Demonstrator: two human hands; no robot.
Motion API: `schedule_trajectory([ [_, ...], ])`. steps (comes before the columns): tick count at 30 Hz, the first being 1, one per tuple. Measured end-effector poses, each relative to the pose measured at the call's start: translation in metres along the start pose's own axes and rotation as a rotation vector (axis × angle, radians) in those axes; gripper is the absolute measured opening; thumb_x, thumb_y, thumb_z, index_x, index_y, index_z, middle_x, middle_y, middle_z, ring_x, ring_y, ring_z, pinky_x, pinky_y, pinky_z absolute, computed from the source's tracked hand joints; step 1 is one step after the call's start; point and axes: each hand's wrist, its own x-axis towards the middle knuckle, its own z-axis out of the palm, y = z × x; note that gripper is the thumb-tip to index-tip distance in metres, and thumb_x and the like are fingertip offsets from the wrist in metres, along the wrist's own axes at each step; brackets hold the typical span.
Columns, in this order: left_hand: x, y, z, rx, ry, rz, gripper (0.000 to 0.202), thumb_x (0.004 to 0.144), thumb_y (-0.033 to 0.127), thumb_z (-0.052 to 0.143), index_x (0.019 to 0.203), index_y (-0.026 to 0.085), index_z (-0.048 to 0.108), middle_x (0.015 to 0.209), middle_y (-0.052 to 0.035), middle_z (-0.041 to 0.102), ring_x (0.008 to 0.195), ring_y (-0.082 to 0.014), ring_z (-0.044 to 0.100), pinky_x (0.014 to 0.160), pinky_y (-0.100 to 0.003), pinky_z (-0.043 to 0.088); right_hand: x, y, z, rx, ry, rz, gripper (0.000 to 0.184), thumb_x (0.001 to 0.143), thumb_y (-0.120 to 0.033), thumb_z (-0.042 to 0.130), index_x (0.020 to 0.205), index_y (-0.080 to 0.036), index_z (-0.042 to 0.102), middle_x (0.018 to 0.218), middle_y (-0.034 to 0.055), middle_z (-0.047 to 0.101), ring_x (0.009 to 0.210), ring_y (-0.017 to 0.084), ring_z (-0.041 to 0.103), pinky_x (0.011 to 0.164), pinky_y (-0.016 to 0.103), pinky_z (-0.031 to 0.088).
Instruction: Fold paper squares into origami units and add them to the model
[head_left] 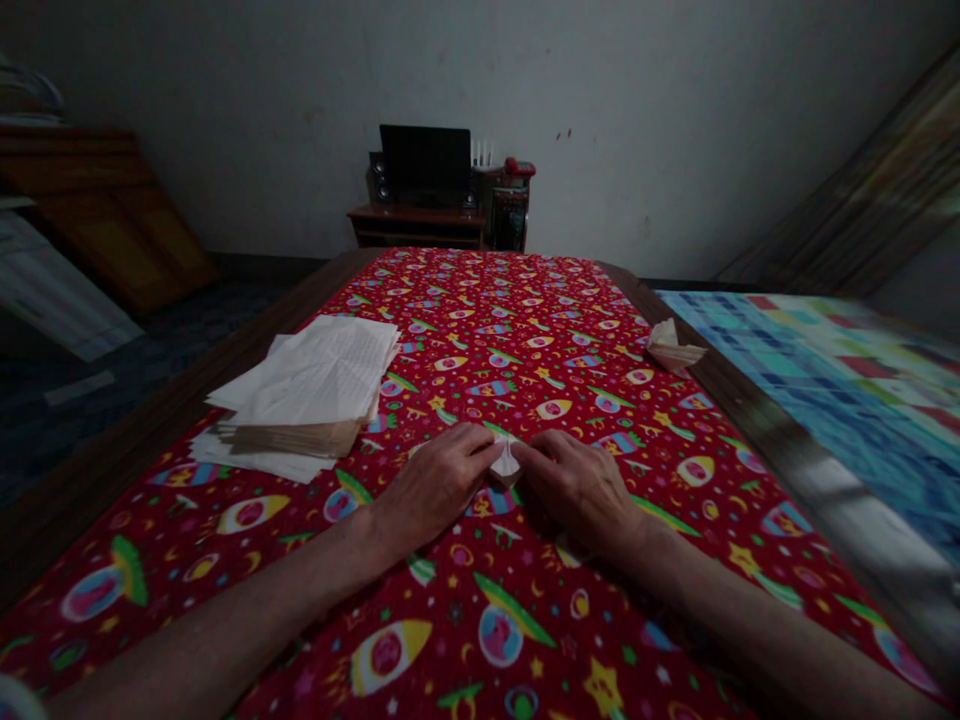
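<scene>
A small folded paper [507,462] lies on the red cloth [525,320], just right of the stack [307,395] and nearer the person. Both hands meet on it. The left hand [439,482], on the side toward the stack, has its fingers drawn together and pinches the paper's near corner. The right hand [577,487], on the side away from the stack, does the same from the opposite edge, knuckles low to the cloth. The paper looks thin, light and easily creased (likely a sheet like those in the stack), so it is best gripped by fingertips at its edges and corners. Another fold [673,349] sits far right of the stack.
</scene>
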Motion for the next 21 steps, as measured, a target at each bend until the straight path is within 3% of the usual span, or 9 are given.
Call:
schedule_trajectory([
  [8, 0.009, 0.0, 0.003, -0.095, 0.055, -0.192, 0.039, 0.087, 0.011, 0.048, 0.126, 0.016, 0.048, 0.11, -0.007, 0.057, 0.102, -0.0193, 0.056, 0.09, -0.032, 0.048, 0.012, 0.001, 0.011, 0.152, -0.005, 0.148, 0.015, 0.084, -0.016, 0.05, 0.083, -0.016, 0.065, 0.074, 0.0044, 0.062, 0.062, 0.013, 0.052, 0.053, 0.025, 0.029],
  [16, 0.017, 0.001, -0.003, -0.153, -0.012, -0.261, 0.016, 0.088, 0.022, 0.053, 0.099, 0.017, 0.063, 0.087, -0.0034, 0.06, 0.081, -0.0172, 0.06, 0.072, -0.027, 0.046, 0.01, -0.006, 0.011, 0.393, 0.105, 0.149, 0.016, 0.083, -0.016, 0.046, 0.076, -0.015, 0.06, 0.067, 0.004, 0.061, 0.057, 0.012, 0.052, 0.054, 0.023, 0.033],
  [21, 0.018, 0.005, -0.01, -0.134, -0.067, -0.295, 0.012, 0.089, 0.021, 0.052, 0.087, 0.018, 0.064, 0.082, -0.0016, 0.058, 0.075, -0.015, 0.059, 0.066, -0.024, 0.042, 0.01, -0.01, 0.01, 0.468, 0.156, 0.182, 0.015, 0.082, -0.017, 0.047, 0.074, -0.016, 0.06, 0.065, 0.0032, 0.061, 0.056, 0.012, 0.052, 0.054, 0.022, 0.033],
])
